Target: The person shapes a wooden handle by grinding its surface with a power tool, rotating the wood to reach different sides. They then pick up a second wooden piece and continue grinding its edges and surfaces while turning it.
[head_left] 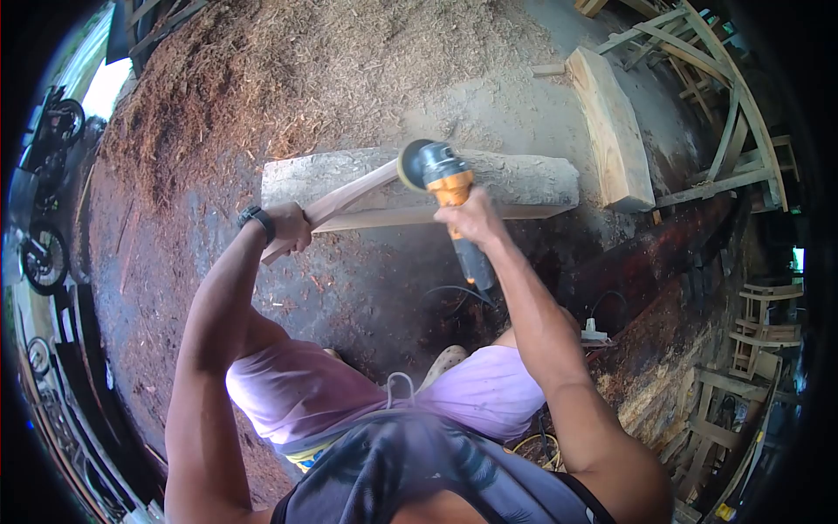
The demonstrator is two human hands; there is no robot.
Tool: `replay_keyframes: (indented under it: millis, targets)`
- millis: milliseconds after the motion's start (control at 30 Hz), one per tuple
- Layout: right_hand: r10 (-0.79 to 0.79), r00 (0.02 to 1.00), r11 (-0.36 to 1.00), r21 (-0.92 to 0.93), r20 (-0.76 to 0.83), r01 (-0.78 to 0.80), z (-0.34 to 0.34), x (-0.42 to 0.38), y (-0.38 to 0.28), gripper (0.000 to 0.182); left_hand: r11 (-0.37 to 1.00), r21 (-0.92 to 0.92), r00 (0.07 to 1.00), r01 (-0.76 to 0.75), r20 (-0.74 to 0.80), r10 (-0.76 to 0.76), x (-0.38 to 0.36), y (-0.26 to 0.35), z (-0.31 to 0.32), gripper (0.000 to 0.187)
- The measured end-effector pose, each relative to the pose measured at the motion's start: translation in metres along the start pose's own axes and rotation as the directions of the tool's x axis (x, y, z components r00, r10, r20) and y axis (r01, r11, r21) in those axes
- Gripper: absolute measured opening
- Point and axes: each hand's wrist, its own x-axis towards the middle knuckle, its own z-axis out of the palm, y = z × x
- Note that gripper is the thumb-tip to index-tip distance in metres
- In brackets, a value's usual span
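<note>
Ground (367, 279): dark packed earth, strewn with chips; a broad heap of sawdust and shavings (262, 79) fills the upper left.
Rough log block (489, 179): lies flat across the middle, serving as a rest; a second, paler squared timber (611, 122) lies just beyond its right end, angled away.
Frames and chair parts (742, 131): stacked along the right edge, well apart from the work.
Motorcycles (44, 253): parked at the far left edge.
Wooden slat (349, 196): long, pale, slanting from lower left up onto the block; its upper end meets the grinder's disc.
Angle grinder (445, 183): orange body, grey head, disc pressed to the slat's upper end; cable trailing toward a socket strip (594, 334) on the ground.
Left hand (288, 229): clenched round the slat's lower end, watch on the wrist.
Right hand (471, 218): wrapped tight about the grinder's body.
State of work, as judged: the slat's visible faces look smooth and clean; grinding is under way at the tip; how much remains to be dressed cannot be told.
</note>
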Motion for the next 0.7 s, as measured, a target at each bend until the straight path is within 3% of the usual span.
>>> replay_keyframes:
  millis: [100,200,300,367,500,600,700]
  targets:
    - [-0.088,0.984,0.989,-0.108,0.157,0.106,0.020,-0.031,-0.042,0.040,0.999,0.042,1.000,0.026,0.006,-0.026,-0.002,0.003,-0.003,0.023]
    - [-0.180,0.971,0.959,-0.190,0.157,0.208,0.051,-0.038,-0.036,0.053,0.999,0.040,1.000,0.018,0.018,-0.019,0.001,0.000,-0.002,0.022]
    - [-0.193,0.969,0.956,-0.192,0.153,0.221,0.047,-0.039,-0.035,0.054,0.999,0.033,1.000,0.010,0.003,-0.010,0.000,0.000,-0.001,0.020]
    - [-0.084,0.987,0.973,-0.200,0.138,0.110,0.039,-0.027,-0.021,0.049,1.000,0.021,1.000,0.004,0.000,-0.004,0.000,0.000,-0.001,0.020]
    - [-0.095,0.995,0.988,-0.126,-0.009,0.094,0.008,-0.009,-0.008,0.043,1.000,0.014,1.000,-0.005,0.005,0.005,-0.003,0.003,-0.002,0.020]
    - [0.015,0.995,0.996,-0.086,-0.102,-0.024,-0.008,0.004,0.005,0.039,1.000,-0.001,1.000,-0.007,0.000,0.007,-0.002,0.001,0.000,0.019]
    - [0.073,0.994,0.996,-0.044,-0.081,-0.077,-0.013,0.007,0.005,0.037,1.000,0.031,1.000,-0.003,-0.016,0.003,-0.006,0.005,-0.001,0.019]
